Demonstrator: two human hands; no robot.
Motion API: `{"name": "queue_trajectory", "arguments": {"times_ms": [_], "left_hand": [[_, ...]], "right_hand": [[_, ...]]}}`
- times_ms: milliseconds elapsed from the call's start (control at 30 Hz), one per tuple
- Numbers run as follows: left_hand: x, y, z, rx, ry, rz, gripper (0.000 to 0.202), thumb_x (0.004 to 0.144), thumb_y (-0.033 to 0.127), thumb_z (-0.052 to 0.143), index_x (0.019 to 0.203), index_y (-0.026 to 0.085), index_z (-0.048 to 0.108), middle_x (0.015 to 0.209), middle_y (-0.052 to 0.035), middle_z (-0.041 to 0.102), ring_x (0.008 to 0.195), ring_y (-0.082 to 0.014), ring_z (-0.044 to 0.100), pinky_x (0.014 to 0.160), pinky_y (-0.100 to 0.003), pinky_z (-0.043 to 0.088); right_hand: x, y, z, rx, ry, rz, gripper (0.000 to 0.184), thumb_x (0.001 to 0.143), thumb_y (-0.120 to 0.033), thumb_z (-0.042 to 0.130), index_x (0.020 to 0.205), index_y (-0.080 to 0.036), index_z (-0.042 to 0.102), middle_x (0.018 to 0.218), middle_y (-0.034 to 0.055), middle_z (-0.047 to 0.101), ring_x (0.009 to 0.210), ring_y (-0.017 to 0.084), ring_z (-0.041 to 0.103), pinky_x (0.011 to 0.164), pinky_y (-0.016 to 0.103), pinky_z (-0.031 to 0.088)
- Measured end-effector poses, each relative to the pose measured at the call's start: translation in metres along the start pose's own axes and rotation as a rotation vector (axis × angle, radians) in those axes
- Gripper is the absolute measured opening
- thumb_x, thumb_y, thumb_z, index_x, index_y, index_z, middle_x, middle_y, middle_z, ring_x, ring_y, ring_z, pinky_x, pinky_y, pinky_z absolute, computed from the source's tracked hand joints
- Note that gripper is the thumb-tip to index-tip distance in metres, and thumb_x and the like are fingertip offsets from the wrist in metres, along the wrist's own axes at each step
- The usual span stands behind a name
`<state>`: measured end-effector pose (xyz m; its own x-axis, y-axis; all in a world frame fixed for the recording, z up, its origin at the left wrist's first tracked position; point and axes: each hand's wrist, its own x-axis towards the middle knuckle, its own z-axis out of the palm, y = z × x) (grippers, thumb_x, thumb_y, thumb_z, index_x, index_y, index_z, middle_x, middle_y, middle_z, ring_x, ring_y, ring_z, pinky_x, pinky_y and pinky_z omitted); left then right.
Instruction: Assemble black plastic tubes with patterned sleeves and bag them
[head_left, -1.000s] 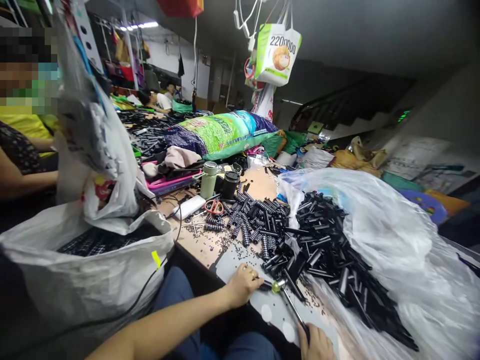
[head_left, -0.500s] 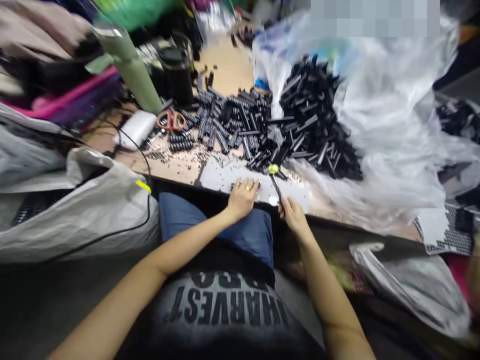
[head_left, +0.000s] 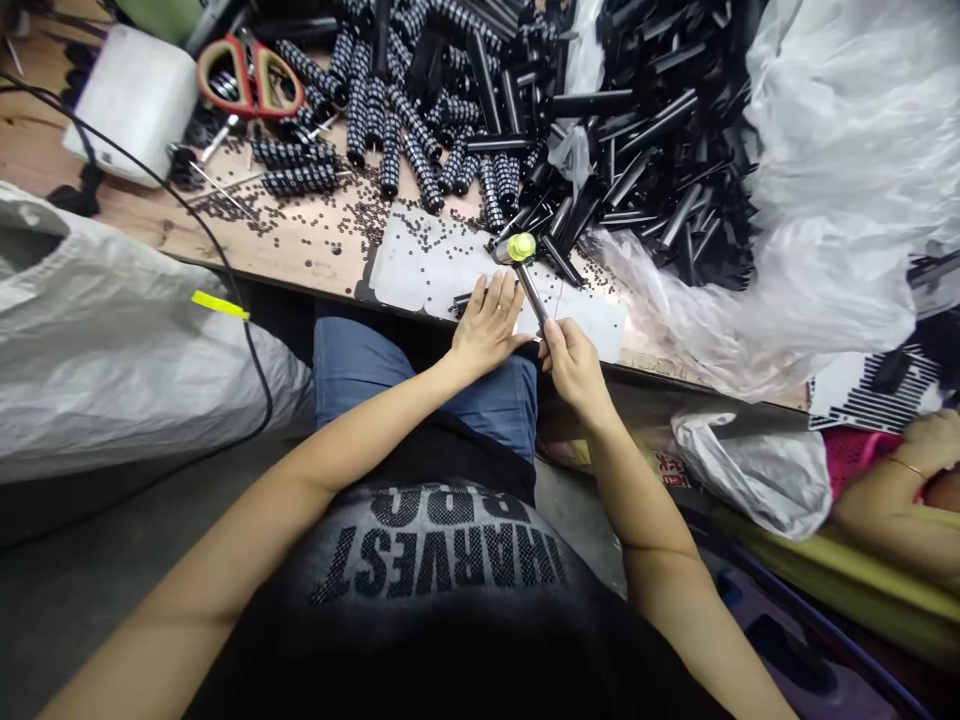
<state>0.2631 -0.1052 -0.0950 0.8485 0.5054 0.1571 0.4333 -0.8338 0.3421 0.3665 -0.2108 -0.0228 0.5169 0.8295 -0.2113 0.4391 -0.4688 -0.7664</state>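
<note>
My right hand [head_left: 574, 370] is closed round the dark handle of a small hammer [head_left: 531, 295] with a yellow-green head. That head is just above and to the right of my left fingertips. Fingers stretched out and thumb apart, my left hand [head_left: 491, 325] lies flat over a short black tube [head_left: 463, 302]; only the tube's left end shows. Both are on a white board [head_left: 427, 270] at the table's front edge. A ring is on one left finger. Behind the board lie ridged black-and-white rods [head_left: 390, 150] and a heap of plain black tubes [head_left: 675, 150].
Tiny dark rings [head_left: 315, 225] are scattered left of the board. Red-handled scissors [head_left: 251, 80] and a white box [head_left: 135, 105] lie at the back left. Clear plastic bags [head_left: 832, 200] bulge on the right. A black cable [head_left: 255, 350] crosses a white sack [head_left: 112, 370]. Another person's arm [head_left: 892, 490] shows at far right.
The view has tipped down and come closer to the table. My left fingers and thumb are more spread, and the hammer head is nearer to them. The other person's arm now shows more.
</note>
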Motion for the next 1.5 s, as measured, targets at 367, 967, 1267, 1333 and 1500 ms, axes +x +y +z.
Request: {"name": "queue_trajectory", "arguments": {"times_ms": [367, 967, 1267, 1333, 1500], "left_hand": [[0.006, -0.012, 0.016, -0.116, 0.077, 0.018, 0.076, 0.092, 0.051, 0.029, 0.148, 0.001, 0.017, 0.154, -0.0218, 0.019, 0.146, -0.0319, 0.005, 0.119, -0.050, 0.008], [0.005, -0.007, 0.004, 0.038, 0.027, 0.032, 0.076, 0.090, 0.041, 0.039, 0.146, -0.006, 0.016, 0.151, -0.0276, 0.022, 0.144, -0.0341, 0.014, 0.118, -0.052, 0.014], [0.011, -0.008, -0.005, 0.041, 0.095, 0.015, 0.069, 0.092, 0.049, 0.044, 0.141, 0.001, 0.035, 0.144, -0.0251, 0.038, 0.137, -0.0332, 0.032, 0.114, -0.048, 0.025], [0.017, -0.008, -0.013, 0.047, 0.052, -0.020, 0.044, 0.095, 0.030, 0.041, 0.134, 0.009, 0.047, 0.127, -0.0197, 0.056, 0.120, -0.0279, 0.051, 0.104, -0.045, 0.038], [0.009, -0.049, -0.079, 0.100, 0.192, -0.209, 0.040, 0.091, 0.008, 0.039, 0.127, 0.017, 0.054, 0.100, -0.0122, 0.064, 0.095, -0.0224, 0.060, 0.074, -0.034, 0.049]], "right_hand": [[-0.019, -0.038, 0.004, -0.302, -0.037, -0.121, 0.037, 0.098, -0.051, 0.030, 0.086, -0.023, 0.050, 0.064, -0.0016, 0.052, 0.054, 0.014, 0.048, 0.058, 0.025, 0.034], [-0.030, -0.046, 0.018, -0.485, 0.044, -0.161, 0.041, 0.097, -0.053, 0.027, 0.084, -0.022, 0.050, 0.061, 0.0002, 0.051, 0.049, 0.015, 0.045, 0.054, 0.026, 0.030], [-0.038, -0.067, -0.031, -0.302, 0.300, -0.172, 0.043, 0.097, -0.055, 0.024, 0.080, -0.023, 0.048, 0.062, -0.0006, 0.052, 0.055, 0.016, 0.050, 0.057, 0.027, 0.035], [-0.035, -0.056, -0.045, -0.312, 0.357, -0.171, 0.046, 0.095, -0.057, 0.024, 0.076, -0.023, 0.048, 0.064, 0.0012, 0.055, 0.058, 0.017, 0.052, 0.058, 0.028, 0.036], [0.010, 0.008, -0.059, -0.467, 0.388, -0.091, 0.046, 0.089, -0.062, 0.027, 0.068, -0.026, 0.048, 0.062, 0.0068, 0.061, 0.058, 0.024, 0.057, 0.055, 0.034, 0.037]]}}
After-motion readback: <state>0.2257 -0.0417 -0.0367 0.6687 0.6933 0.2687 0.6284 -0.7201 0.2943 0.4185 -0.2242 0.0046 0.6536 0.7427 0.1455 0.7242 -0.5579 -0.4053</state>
